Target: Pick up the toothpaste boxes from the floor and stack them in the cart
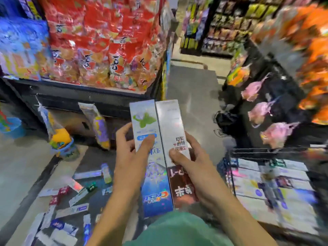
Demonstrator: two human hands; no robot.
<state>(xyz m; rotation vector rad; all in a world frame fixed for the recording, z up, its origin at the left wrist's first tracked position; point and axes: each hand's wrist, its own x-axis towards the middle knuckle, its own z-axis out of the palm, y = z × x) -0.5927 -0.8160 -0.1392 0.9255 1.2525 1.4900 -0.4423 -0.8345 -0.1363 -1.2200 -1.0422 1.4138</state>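
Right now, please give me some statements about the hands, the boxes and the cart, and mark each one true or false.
1. The left hand holds the blue box with a green leaf. True.
2. The right hand is free. False: it holds the white and brown box.
3. The two held boxes lie side by side. True.
4. The floor has no boxes left. False: many scattered boxes lie there.
5. The cart already holds boxes. True.

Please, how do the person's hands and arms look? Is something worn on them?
Both the left hand and the right hand are bare, with no gloves, and no rings, watch or bracelet show. The forearms are uncovered as well; no sleeve reaches them. Nails are short. The only clothing visible is green fabric below the forearms.
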